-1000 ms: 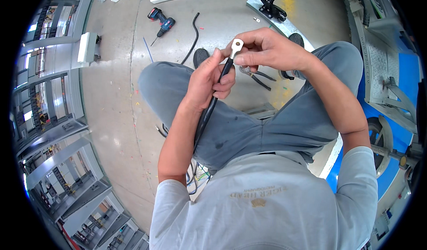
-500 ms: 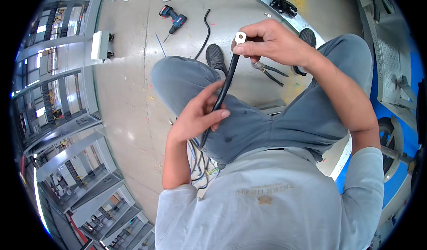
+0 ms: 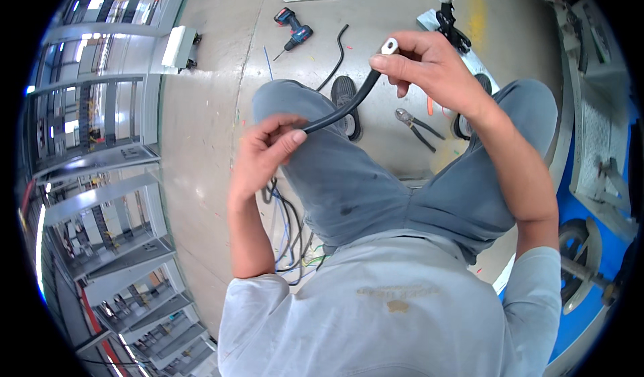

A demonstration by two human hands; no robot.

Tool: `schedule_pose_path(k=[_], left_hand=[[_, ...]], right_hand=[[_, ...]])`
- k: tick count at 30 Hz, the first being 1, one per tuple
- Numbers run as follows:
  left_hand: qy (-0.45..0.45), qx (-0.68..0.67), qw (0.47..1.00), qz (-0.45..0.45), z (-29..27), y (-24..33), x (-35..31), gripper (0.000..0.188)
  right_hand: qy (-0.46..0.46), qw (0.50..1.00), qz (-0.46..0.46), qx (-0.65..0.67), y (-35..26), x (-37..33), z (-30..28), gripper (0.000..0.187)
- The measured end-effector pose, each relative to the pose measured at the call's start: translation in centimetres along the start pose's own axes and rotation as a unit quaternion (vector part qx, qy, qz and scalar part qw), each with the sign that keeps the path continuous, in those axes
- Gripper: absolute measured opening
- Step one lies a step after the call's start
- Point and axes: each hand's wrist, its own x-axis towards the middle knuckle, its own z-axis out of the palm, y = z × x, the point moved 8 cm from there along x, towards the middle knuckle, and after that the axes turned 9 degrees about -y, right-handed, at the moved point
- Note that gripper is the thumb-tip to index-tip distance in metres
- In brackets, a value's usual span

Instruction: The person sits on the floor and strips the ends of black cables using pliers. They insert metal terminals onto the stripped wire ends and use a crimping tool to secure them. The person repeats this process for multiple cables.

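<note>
A thick black cable [image 3: 350, 109] spans between my two hands above my left thigh, curving in a shallow bend. Its upper right end carries a silver cable lug [image 3: 390, 46] with a hole in its flat tongue. My right hand [image 3: 433, 65] pinches the cable at the lug, thumb and forefinger closed on it. Slightly blurred, my left hand [image 3: 265, 149] is closed round the cable's lower left part; where the cable goes past that hand is hidden. Below my right hand, on the floor between my feet, lie pliers [image 3: 419, 129] with dark handles.
A cordless drill [image 3: 293, 31] and a loose black cable piece [image 3: 341, 55] lie ahead on the floor. A black tool [image 3: 451, 35] stands by a metal bar at far right. Tangled wires [image 3: 290, 236] lie beside my left hip. Grey cabinet frames [image 3: 94, 142] line the left.
My left hand has moved left and away from my body, and the cable has gone from nearly straight to bent. My right hand still grips the lug end. The view has shifted.
</note>
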Motion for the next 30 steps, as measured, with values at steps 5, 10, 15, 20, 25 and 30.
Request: schedule_pose_path(k=[5,10,15,20,25,30], left_hand=[[0.037,-0.068,0.997,0.026,-3.4,-1.2,0.5,0.027],[0.045,0.011,0.998,0.046,-5.2,-1.0,0.2,0.024],[0.057,0.088,0.993,0.058,-6.2,2.9,0.8,0.023],[0.055,0.129,0.987,0.078,-5.8,5.3,1.9,0.023],[0.047,0.12,0.987,0.1,-3.9,5.1,3.7,0.022],[0.067,0.15,0.982,0.092,-2.3,5.6,4.2,0.024]], right_hand=[[0.041,0.997,0.045,0.048,0.7,-0.4,-0.7,0.034],[0.022,0.993,0.076,0.084,0.6,-0.7,-0.1,0.034],[0.041,0.984,0.1,0.141,2.5,-0.6,-1.2,0.029],[0.077,0.978,0.104,0.165,3.0,-0.6,-2.2,0.032],[0.115,0.973,0.07,0.186,3.1,-1.2,-4.2,0.041],[0.106,0.974,0.037,0.196,2.4,-1.5,-5.0,0.046]])
